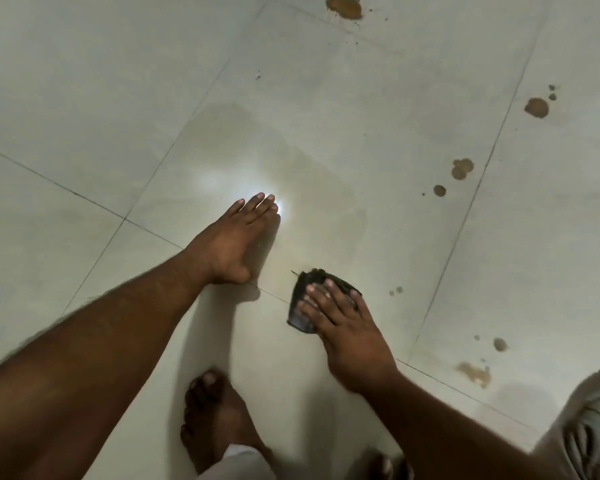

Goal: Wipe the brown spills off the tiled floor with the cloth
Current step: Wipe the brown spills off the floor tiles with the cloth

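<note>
Head view looks down on a pale tiled floor (pixel 326 98) crossed by thin dark grout lines. The right hand (pixel 347 327) lies flat on a dark cloth (pixel 303 306), its fingers straight and spread across the top of the fabric, pressing it to the tile; the grip is released, with nothing curled round the cloth. The cloth sits bunched and folded, just beside a grout line that runs under its near edge.

Left of the cloth and a little farther from the person, the left hand (pixel 232 244) rests on the floor with fingers straight and together, its grip also released and holding nothing. A bright glare of light (pixel 222 178) shines off the tile at its fingertips, and a faint damp sheen spreads over the tile beyond the cloth.

Brown spills lie well apart from the cloth, all to its right or far side: a large blot (pixel 344 6) at the top edge, a round spot (pixel 536 107) far right, a clustered patch (pixel 462 168) with a smaller dot (pixel 439 190) just below it, two faint specks (pixel 395 291) near the cloth's right, and a pale smear (pixel 475 374) with a small spot (pixel 499 344) nearer the person.

Nearer than the cloth, a bare foot (pixel 215 420) stands on the tile, and light-coloured clothing (pixel 589 427) shows at the lower right.
</note>
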